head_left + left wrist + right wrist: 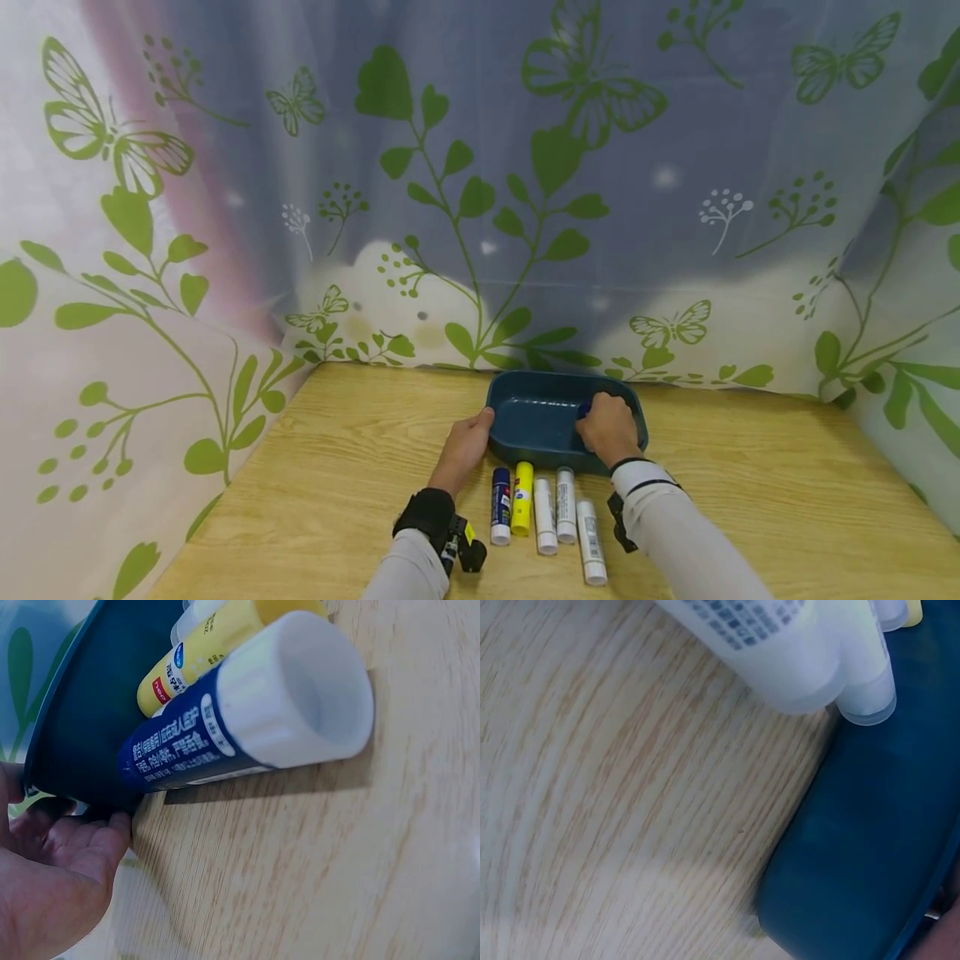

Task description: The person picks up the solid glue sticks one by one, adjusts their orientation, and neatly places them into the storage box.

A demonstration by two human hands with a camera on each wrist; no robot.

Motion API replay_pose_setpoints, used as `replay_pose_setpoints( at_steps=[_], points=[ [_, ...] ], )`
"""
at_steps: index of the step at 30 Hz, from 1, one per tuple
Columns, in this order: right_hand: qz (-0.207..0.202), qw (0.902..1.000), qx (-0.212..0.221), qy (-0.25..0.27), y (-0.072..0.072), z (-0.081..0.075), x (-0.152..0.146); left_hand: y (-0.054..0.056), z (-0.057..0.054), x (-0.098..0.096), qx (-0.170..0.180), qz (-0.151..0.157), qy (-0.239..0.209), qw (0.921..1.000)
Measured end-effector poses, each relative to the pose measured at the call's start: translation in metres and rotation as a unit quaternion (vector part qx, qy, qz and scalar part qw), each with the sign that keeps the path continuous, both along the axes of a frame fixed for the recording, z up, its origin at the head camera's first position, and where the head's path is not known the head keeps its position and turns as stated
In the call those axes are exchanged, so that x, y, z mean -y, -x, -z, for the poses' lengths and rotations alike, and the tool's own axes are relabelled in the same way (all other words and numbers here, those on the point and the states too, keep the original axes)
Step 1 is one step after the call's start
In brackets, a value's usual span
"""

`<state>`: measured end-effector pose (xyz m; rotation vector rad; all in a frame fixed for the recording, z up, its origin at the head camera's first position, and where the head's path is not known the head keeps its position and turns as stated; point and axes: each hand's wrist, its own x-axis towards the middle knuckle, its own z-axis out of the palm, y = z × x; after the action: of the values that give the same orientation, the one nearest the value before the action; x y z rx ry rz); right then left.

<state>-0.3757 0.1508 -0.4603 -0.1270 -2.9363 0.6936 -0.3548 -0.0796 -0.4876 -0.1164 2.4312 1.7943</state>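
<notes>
Pale sleeves (690,533) nearest, head view, at 4 and 8 o'clock of a dark teal tray (536,425) on a wood-grain table (360,467). Left hand (463,448) grips the rim at 9 o'clock. Right hand (611,427) inside, 3 o'clock, fingers curled round a dark-blue object (583,410), mostly hidden. Navy glue stick (501,504) and yellow stick (522,500) at 7, three white sticks (546,515) from 6 to between 5 and 6, all outside.

Left wrist view: navy stick at 12, yellow beyond; hand at 8, fingers against the tray's outer side.

Right wrist view: white sticks at 1, tray wall at 4; hand only a sliver, grip unreadable here.
</notes>
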Motion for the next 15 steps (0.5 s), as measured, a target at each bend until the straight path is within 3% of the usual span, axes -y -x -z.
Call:
replay_pose_setpoints(
  at_steps=[15],
  points=[
    [-0.008,0.9999,0.008,0.000,-0.0009,0.0041,0.0027,0.0005,0.0017,0.0008,-0.007,0.003,-0.002,1.0000]
  ],
)
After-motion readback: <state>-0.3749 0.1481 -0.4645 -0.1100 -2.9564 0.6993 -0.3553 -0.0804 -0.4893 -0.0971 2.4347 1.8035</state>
